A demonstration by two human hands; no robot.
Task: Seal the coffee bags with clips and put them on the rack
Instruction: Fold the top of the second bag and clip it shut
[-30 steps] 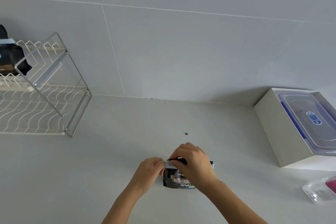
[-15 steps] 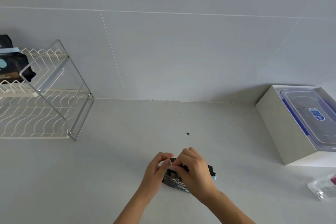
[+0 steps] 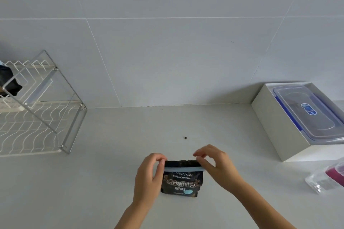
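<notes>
Coffee bag [image 3: 181, 179]: small glossy black pouch, white "BLUE MOUNTAIN" print, lying flat on the matte pale counter [image 3: 111, 182], label up. Thin pale-blue bar clip [image 3: 183, 169] runs straight across the bag just below its folded top edge. Left hand [image 3: 149, 174] pinches the clip's left end between thumb and fingers; right hand [image 3: 216, 165] pinches the right end, other fingers loosely curled above. Half a second ago both hands were bunched over the bag and hid most of it; now they're spread to the ends, so the whole front and the full clip show. Tiny dark speck [image 3: 185, 137] on the counter just behind the bag. Far left of the bag: white wire rack [image 3: 46, 117] with chrome frame, another dark bag [image 3: 8, 82] on its upper tier. Right of the bag: white box [image 3: 275, 126] holding a clear, blue-latched container [image 3: 309, 113]; nearer, a clear plastic tub [image 3: 327, 178] with something pink inside.
</notes>
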